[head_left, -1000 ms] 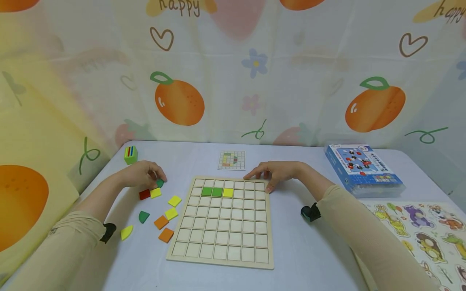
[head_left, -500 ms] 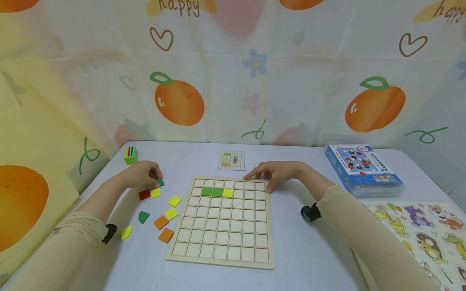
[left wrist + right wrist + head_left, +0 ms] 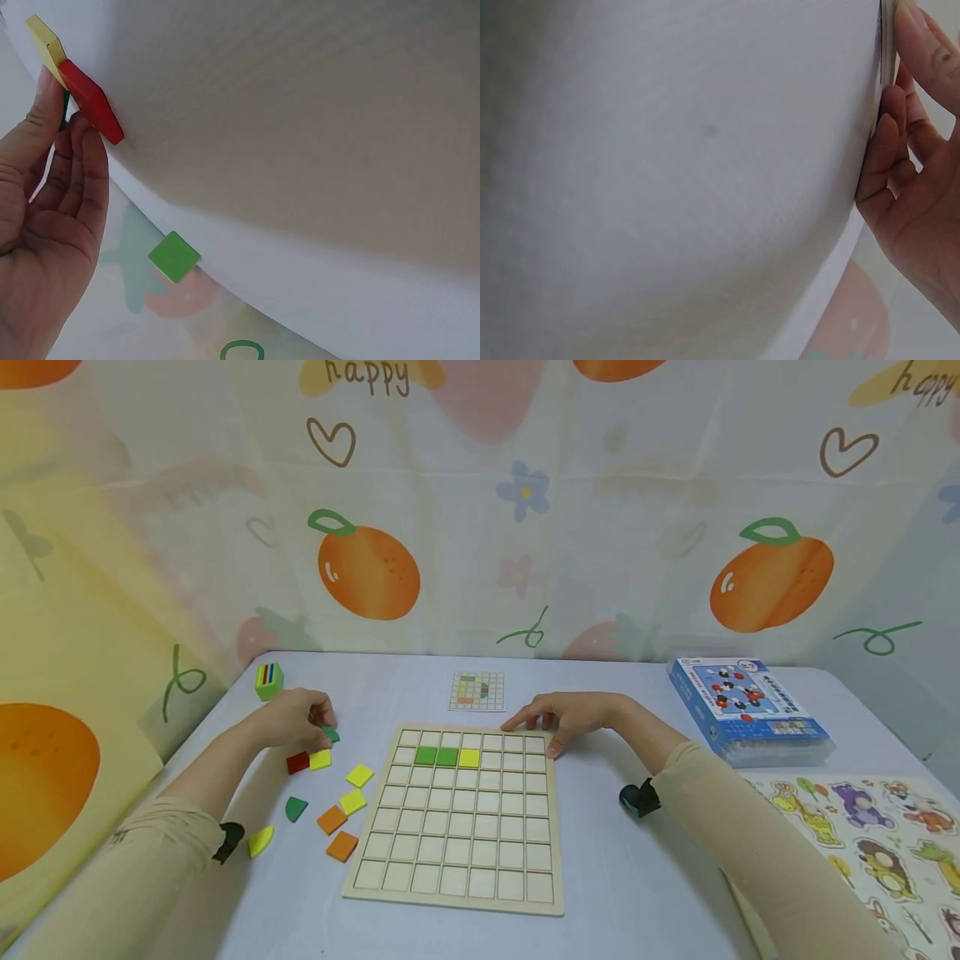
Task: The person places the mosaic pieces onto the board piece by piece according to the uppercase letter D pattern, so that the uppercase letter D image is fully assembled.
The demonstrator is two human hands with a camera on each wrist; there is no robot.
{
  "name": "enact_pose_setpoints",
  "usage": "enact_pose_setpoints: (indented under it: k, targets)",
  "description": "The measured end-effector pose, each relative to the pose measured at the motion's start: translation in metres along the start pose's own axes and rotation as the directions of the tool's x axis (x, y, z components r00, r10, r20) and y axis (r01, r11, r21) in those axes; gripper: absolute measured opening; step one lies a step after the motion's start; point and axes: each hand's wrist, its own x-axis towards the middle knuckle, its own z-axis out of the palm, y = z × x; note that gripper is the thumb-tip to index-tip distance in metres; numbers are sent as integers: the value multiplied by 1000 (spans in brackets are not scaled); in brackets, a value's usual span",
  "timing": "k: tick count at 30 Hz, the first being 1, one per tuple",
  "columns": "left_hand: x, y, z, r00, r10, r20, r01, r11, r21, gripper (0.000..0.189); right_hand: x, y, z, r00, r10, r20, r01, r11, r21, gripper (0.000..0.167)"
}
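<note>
My left hand pinches a dark green quarter-round tile, low over the table; in the left wrist view the green tile shows as a thin strip between thumb and fingers. Right beside those fingertips lie a red tile and a yellow square tile. The wooden grid board lies in the middle, bearing two green squares and a yellow square in one row. At its far right corner my right hand grips the edge, thumb on the side and fingers along the back.
Left of the board are loose yellow squares, orange squares, another green piece and a yellow quarter-round piece. A pattern card lies behind the board. A green block, blue box and sticker sheet stand farther out.
The fingers of my left hand have drawn back slightly to the left and closed in on the green tile. The right hand and the board have stayed put.
</note>
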Motion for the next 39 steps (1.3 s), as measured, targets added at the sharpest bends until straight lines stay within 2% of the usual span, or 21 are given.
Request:
enact_pose_setpoints:
  k: [5, 13, 17, 21, 30, 39]
  targets:
    - [-1, 4, -2, 998, 51, -35, -52, 999, -9, 17, 1, 0, 1, 1000, 12, -1, -12, 1000, 17, 74]
    - [-1, 21, -4, 998, 25, -52, -24, 1000, 12, 12, 1, 0, 1, 1000, -7, 3, 7, 1000, 25, 76]
    - [2, 29, -4, 996, 50, -75, -49, 999, 12, 11, 1, -1, 1, 1000, 3, 4, -3, 1000, 15, 76]
    - [5, 40, -1, 993, 94, -78, -97, 995, -32, 12, 0, -2, 1, 1000, 8, 5, -8, 1000, 2, 74]
    - [12, 73, 19, 979, 198, -54, -204, 968, -148, 12, -2, -4, 0, 1000, -1, 4, 1, 1000, 10, 73]
    - [12, 126, 42, 959, 282, -7, -277, 936, -217, 11, -2, -7, 0, 1000, 8, 0, -8, 1000, 8, 73]
